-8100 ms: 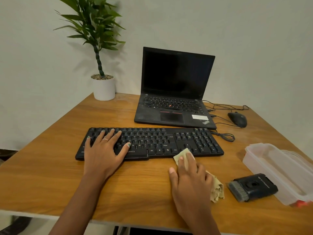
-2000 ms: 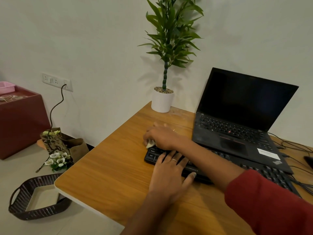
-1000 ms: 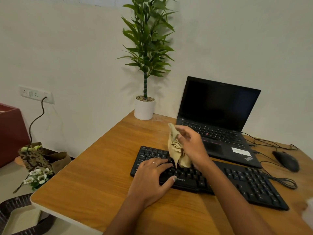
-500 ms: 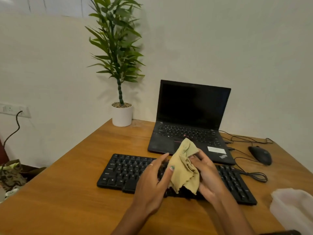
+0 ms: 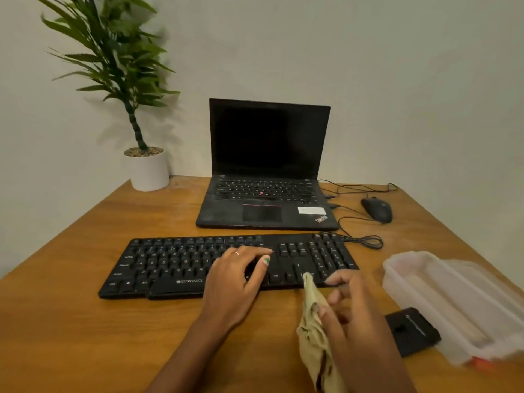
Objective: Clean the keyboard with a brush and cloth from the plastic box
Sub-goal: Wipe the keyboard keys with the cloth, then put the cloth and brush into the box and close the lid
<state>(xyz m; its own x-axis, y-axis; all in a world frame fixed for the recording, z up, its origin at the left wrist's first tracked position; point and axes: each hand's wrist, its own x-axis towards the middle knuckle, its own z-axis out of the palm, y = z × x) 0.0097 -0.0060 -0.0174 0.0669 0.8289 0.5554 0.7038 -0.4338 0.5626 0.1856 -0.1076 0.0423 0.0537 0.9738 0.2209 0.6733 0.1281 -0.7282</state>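
The cloth (image 5: 313, 333) has come down off the keys to the table's front edge; the Zebronics keyboard (image 5: 181, 268) lies long side left to right; the left hand (image 5: 238, 282) rests flat, fingers spread, on its keys; the right hand (image 5: 351, 319) pinches the cloth, hanging long and upright; the brush (image 5: 411, 331) lies beside the plastic box (image 5: 453, 304).

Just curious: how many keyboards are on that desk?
2: the black external keyboard under the left hand, and the laptop's built-in one behind it.
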